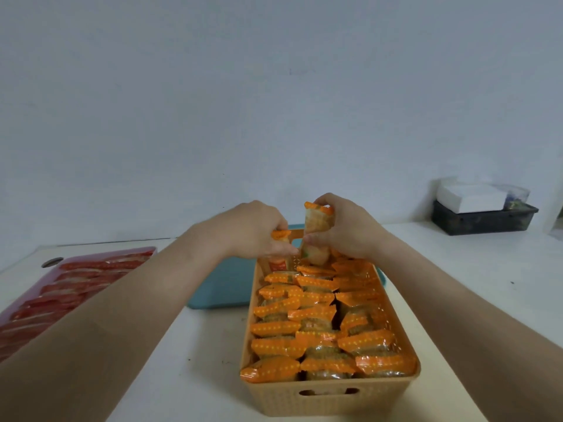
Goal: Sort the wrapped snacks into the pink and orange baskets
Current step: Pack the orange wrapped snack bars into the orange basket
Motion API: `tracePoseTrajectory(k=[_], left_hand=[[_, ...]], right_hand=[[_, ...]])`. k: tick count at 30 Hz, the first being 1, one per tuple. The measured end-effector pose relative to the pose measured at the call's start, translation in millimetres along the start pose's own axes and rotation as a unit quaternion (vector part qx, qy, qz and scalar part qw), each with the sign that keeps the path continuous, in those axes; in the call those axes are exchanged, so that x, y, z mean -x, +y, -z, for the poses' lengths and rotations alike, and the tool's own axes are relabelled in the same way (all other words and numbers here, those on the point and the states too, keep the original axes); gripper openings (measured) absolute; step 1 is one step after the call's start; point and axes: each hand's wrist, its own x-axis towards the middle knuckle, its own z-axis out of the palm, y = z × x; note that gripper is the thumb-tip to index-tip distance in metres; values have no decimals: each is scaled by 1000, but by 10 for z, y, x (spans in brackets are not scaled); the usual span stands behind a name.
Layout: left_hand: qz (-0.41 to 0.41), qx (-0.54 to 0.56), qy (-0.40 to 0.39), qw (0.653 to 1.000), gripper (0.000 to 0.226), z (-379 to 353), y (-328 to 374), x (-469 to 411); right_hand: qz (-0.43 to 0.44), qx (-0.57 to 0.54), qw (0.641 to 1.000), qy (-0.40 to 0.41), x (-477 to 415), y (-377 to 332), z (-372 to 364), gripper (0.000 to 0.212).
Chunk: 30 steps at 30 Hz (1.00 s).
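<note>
An orange basket [329,397] stands in front of me, packed with several rows of orange-wrapped snacks [320,315]. Over its far end my right hand [344,229] grips an orange-wrapped snack [318,219] held upright above the basket. My left hand [253,229] pinches another orange-wrapped snack [281,236] at the far left corner of the basket. A pink basket [76,260] lies at the left, filled with red-wrapped snacks [70,287]; my left forearm covers part of it.
A teal tray [225,284] lies behind the orange basket, between the two baskets. At the back right a dark bin [484,219] holds white packets. A round hole [52,262] is in the tabletop at the far left. A pale wall stands behind the white table.
</note>
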Motion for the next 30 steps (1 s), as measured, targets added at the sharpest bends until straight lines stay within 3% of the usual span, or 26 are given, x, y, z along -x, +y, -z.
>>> tracePoseTrajectory(k=[4,8,10,13,15,17,20,23,27,30], left_hand=[[-15,-39,-45,998,46,-226,16,21],[22,-4,-121,992,48,-254,-30,34],[38,14,-71,997,43,-206,-98,78],[65,148,106,981,37,-147,-204,121],[48,260,90,960,66,-132,-175,127],[20,273,54,960,84,-199,-96,91],[31,262,123,957,59,-309,-88,29],[70,228,165,957,37,-317,-153,26],[107,202,177,957,35,-299,-230,54],[76,66,110,989,30,-304,-203,69]], right_hand=[[26,13,999,24,-23,-89,-85,55],[45,4,999,5,-71,-124,-138,46],[47,33,998,-9,-80,-137,-171,49],[38,114,992,-23,-66,-147,-213,59],[42,127,990,-54,-57,-164,-222,65],[49,74,990,-111,-34,-206,-196,67],[25,43,980,-194,-13,-252,-65,61],[-7,103,970,-221,-52,-198,58,62],[35,228,962,-144,-34,-169,-80,44],[59,263,955,-125,14,-202,-187,32]])
